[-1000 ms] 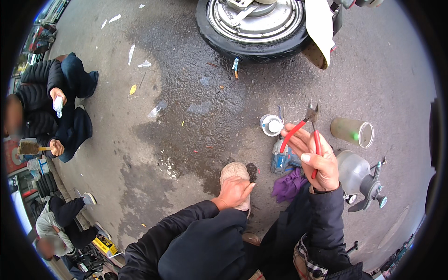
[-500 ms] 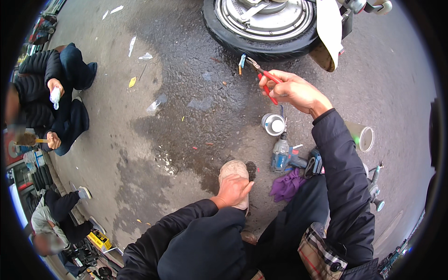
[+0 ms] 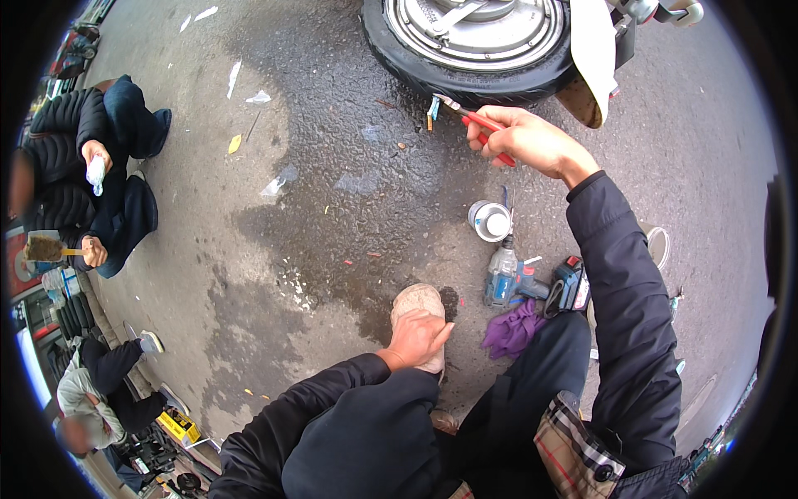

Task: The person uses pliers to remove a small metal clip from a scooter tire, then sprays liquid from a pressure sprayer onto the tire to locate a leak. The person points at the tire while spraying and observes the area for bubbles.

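Head camera view: On a damp stretch of pavement (image 3: 332,241), a person reaches forward, right grip (image 3: 525,143) wrapped around a pair of red-handled pliers (image 3: 485,121), their metal tips at the upper end of a small blue-and-orange strip (image 3: 433,110) beside the tread of a black tyre (image 3: 490,86). Whether the tips pinch the strip cannot be told. The left grip (image 3: 413,337), fingers bent, lies over a pale shoe (image 3: 417,300) with no tool visible in it; how firmly it is clenched, or whether it touches the shoe, is unclear. Below the outstretched right arm, an open metal can (image 3: 481,211) stands near the nose of a blue-and-grey power driver (image 3: 501,279), which lies on its side near a crumpled purple cloth (image 3: 513,328). A white fender (image 3: 592,58) hangs at the right of the wheel. Well apart at left, a crouching person in a dark quilted jacket (image 3: 62,200) holds a pale packet (image 3: 96,173) and a flat-headed tool (image 3: 43,248); another person (image 3: 81,395) sits farther back.
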Tool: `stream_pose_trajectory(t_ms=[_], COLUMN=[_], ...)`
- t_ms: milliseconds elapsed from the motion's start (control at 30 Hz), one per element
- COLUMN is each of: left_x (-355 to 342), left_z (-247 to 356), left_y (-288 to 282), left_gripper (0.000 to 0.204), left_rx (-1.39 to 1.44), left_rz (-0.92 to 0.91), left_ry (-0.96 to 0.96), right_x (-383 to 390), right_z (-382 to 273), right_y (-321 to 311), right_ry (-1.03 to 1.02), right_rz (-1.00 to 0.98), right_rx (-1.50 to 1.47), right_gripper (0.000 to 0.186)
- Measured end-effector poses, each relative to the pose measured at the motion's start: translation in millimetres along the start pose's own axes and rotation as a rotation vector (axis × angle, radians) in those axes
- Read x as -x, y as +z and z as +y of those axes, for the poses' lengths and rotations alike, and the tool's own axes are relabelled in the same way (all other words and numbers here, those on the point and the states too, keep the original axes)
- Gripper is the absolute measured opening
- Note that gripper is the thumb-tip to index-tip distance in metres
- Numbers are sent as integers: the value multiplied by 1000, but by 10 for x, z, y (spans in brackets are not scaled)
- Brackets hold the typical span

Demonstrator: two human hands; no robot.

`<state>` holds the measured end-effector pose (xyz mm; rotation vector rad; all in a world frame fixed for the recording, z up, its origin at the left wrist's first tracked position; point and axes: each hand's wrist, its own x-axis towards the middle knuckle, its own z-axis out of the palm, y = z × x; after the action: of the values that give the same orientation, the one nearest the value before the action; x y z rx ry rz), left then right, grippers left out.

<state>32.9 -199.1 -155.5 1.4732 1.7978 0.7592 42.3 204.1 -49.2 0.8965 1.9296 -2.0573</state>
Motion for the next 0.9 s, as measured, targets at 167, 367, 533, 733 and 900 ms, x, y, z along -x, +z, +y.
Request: stream_pose_trajectory(t_ms=[167,367,533,733,900], left_x=[-6,9,11,7,11], left_z=[3,-1,0,16,22], left_y=[0,-1,2,-10,-19], left_gripper=[40,36,36,36,36], left_rx=[-9,-44,-30,-27,-25], left_rz=[-7,-42,-49,-51,-46], left_ry=[-1,-13,-19,-30,-33], right_x=[-27,-37,-59,1,0], right_z=[14,13,-22,-96,-64], right_y=[44,41,24,141,211], right_ry=[-39,-43,-50,13,62], right_rz=[-1,15,19,158,282], right_rx=[29,81,129,243,323], right_gripper=[29,27,16,19,27])
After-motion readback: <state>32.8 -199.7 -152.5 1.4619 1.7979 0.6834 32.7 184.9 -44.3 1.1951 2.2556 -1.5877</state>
